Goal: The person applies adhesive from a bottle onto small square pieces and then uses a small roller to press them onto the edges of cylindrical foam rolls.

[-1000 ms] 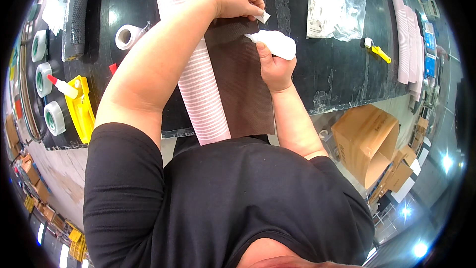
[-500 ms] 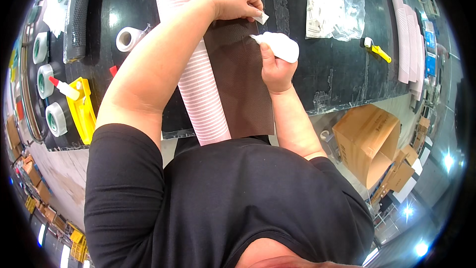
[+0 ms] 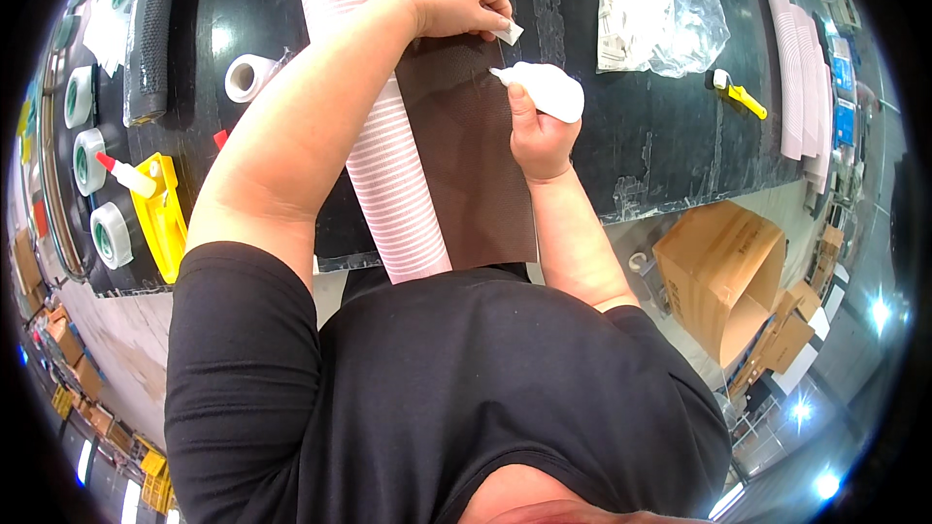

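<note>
A long dark brown textured strip [image 3: 466,136] lies on a black table [image 3: 641,146], running toward me. My left hand [image 3: 456,2] reaches across it and pinches a small white piece [image 3: 507,33] at the strip's right edge. My right hand [image 3: 539,131] grips a white squeeze bottle [image 3: 549,89] with its nozzle pointing left, onto the strip just below the white piece. A pink and white ribbed hose [image 3: 374,126] lies along the strip's left side, under my left forearm.
Clear plastic bags [image 3: 655,24] and a yellow utility knife [image 3: 740,95] lie to the right, pink strips [image 3: 798,68] further right. Tape rolls [image 3: 92,150], a white roll [image 3: 249,76], a yellow tool [image 3: 160,213] and a black foam tube [image 3: 150,34] sit left. Cardboard boxes [image 3: 723,272] stand on the floor.
My right hand has moved the bottle up the strip toward my left hand. The left hand stays on the white piece.
</note>
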Tool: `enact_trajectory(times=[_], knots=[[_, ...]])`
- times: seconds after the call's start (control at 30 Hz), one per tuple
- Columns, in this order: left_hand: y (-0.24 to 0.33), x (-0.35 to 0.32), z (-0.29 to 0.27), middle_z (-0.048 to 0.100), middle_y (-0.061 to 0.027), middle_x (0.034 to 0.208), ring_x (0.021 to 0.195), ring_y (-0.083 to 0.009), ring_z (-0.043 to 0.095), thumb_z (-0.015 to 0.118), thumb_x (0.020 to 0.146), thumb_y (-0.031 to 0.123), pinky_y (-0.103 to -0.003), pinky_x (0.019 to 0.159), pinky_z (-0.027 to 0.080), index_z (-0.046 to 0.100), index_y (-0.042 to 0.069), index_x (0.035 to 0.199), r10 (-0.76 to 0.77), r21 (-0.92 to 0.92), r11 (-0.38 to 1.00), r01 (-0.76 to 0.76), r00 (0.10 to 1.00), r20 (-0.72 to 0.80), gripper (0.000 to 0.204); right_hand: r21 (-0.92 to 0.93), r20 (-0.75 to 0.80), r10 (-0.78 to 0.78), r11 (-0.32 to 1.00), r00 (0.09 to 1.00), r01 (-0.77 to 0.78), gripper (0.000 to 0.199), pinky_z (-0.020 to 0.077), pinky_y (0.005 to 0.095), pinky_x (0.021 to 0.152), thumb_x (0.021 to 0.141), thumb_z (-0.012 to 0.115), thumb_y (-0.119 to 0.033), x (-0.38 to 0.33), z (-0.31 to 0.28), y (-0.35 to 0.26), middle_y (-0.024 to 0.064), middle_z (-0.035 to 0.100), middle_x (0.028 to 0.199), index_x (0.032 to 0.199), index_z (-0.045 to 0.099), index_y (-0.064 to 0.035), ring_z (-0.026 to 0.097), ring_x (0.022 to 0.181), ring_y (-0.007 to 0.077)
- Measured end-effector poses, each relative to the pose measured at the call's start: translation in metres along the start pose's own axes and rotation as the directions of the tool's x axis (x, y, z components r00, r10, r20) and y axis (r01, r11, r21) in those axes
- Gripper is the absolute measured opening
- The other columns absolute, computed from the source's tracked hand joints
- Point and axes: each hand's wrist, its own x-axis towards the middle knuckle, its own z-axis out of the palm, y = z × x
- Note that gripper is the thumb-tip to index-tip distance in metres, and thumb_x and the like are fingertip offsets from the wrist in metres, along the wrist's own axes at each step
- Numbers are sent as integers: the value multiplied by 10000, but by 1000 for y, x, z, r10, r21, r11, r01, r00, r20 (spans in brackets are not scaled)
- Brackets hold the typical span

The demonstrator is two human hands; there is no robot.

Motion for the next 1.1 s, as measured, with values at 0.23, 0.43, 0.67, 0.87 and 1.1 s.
enact_trajectory(times=[0.23,0.43,0.67,0.87,1.1], knots=[[1,-1,1,710,-53,936,828,-111,654,663,912,161,-252,803,515,696,17,1072,10,5,1000,-10,1000,-11,219,-54,19,5,999,1000,-4,125,504,337,728,878,706,-92,-6,-3,3,121,657,884,945,675,8,636,785,267],[3,-1,-1,708,-51,923,835,-103,649,656,915,171,-247,802,511,700,29,1069,-6,20,1000,6,1000,1,215,-96,17,-48,994,999,49,100,484,307,686,904,652,-61,-6,-6,-4,97,671,835,924,684,32,634,735,207],[-3,1,1,715,-36,830,730,-93,618,683,884,203,-246,733,498,708,54,1042,17,-1,1000,-17,999,-35,219,-81,29,-12,997,1000,15,113,497,326,680,862,709,-89,-14,-10,-6,120,636,860,907,672,9,619,739,263],[0,0,1,708,-47,932,841,-99,646,660,916,177,-247,806,512,702,31,1068,-14,-2,1000,14,1000,-12,215,-101,52,-19,995,998,24,120,500,333,687,861,712,-96,-19,-13,-5,123,642,859,910,676,8,624,745,265],[-1,0,1,709,-44,933,824,-96,639,657,919,171,-239,775,505,703,28,1066,0,-10,1000,0,1000,-12,210,54,44,12,998,999,-14,108,506,325,705,867,700,-87,-12,-17,-18,114,685,847,925,703,5,645,740,251]])
